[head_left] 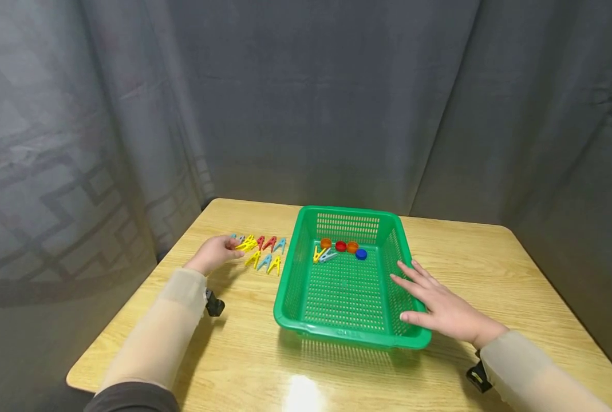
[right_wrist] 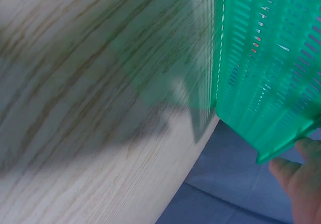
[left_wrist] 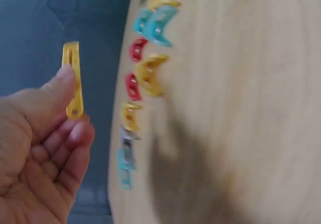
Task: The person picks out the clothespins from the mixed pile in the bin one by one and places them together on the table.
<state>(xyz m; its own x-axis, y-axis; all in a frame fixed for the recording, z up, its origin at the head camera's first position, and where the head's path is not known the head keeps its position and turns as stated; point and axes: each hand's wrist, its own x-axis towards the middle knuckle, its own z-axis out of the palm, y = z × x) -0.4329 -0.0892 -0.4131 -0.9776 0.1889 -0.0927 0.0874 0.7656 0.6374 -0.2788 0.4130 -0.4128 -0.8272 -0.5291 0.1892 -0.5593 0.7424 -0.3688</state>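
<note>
Between thumb and fingers, my left hand pinches a yellow clothespin, held above the table. Just beyond it lie several clothespins in two rough rows, among them a red clothespin, a light blue clothespin and a yellow clothespin. My right hand has its fingers spread over the right rim of a green basket and holds nothing. Inside the basket are a yellow clothespin and a grey-blue clothespin.
Also in the basket are two orange caps, one an orange cap, plus a red cap and a blue cap. The basket stands mid-table on the wooden table. A grey curtain hangs behind the far edge.
</note>
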